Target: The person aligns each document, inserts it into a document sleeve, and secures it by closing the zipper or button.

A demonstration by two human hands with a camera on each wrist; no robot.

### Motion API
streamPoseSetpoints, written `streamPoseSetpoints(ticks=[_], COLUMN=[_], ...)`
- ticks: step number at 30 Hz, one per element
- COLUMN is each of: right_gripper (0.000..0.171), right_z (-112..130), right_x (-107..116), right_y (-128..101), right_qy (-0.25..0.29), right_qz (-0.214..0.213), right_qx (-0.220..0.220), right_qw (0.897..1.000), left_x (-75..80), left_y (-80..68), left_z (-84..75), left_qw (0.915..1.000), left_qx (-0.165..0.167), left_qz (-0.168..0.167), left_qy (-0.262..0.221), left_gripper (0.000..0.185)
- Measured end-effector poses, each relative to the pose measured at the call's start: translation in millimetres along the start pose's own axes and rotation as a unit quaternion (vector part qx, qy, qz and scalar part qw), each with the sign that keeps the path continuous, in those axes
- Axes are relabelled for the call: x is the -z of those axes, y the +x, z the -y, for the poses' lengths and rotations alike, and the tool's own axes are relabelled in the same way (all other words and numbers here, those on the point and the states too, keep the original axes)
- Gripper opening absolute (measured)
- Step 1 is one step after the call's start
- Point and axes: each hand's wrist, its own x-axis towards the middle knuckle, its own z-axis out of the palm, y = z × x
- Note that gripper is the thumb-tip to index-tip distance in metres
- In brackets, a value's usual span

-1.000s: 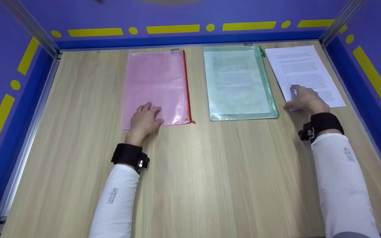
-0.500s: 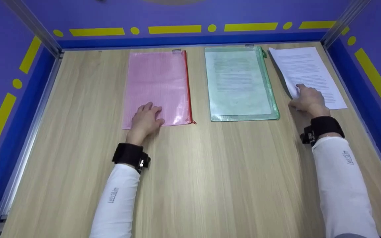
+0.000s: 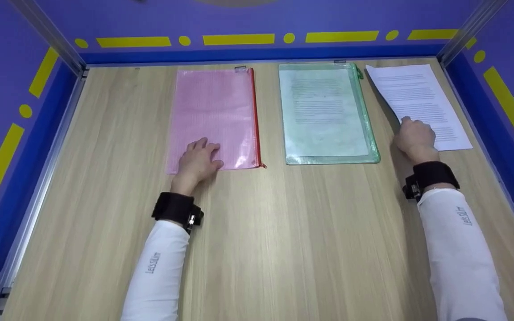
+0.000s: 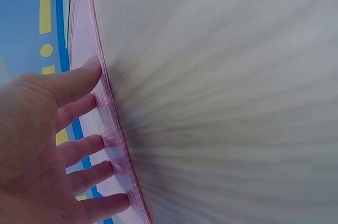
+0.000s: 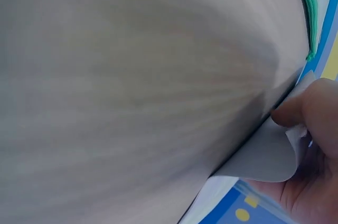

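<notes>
My left hand (image 3: 197,161) is lying flat, fingers spread, on the pink mesh zip pouch (image 3: 214,117); my right hand (image 3: 414,139) is pinching the white printed paper sheet's (image 3: 422,102) lifted corner.

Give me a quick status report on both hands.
Left hand flat on pink pouch. Right hand pinching printed sheet, edge lifted. Green pouch between, untouched.

Glossy plastic pink pouch (image 3: 213,117), seemingly matt wood table (image 3: 283,232).
</notes>
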Motion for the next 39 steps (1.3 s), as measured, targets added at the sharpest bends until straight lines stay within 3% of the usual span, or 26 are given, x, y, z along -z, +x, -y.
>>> streamPoseSetpoints(ticks=[7,16,24,31,39], right_gripper=[0.038,0.050,0.052,0.051,0.049], right_z=[1.7,13.1,43.3,75.3,121.3], right_x=[-3.7,2.2,13.2,23.3,14.8], right_y=[-7.7,-26.9,-53.0,-75.1,-87.7], right_qy=[0.034,0.141,0.189,0.217,0.255], right_qz=[-0.056,-0.114,-0.153,-0.171,-0.172], right_qx=[-0.018,-0.055,-0.055,-0.047,0.001], right_qw=[0.998,0.982,0.968,0.960,0.951], left_x=[-1.3,-4.9,-8.1,-10.7,-19.1], left_y=[0.3,-0.1,-0.3,-0.9,-0.4], left_z=[-1.6,2.3,4.4,2.8,-18.3], left_qw=[1.0000,0.9996,0.9989,0.9933,0.9834], left_qx=[-0.003,-0.007,-0.007,-0.021,-0.054], left_qz=[-0.002,-0.013,-0.046,-0.099,-0.144], left_qy=[0.004,0.023,-0.013,-0.057,-0.096], left_gripper=[0.057,0.057,0.055,0.043,0.033])
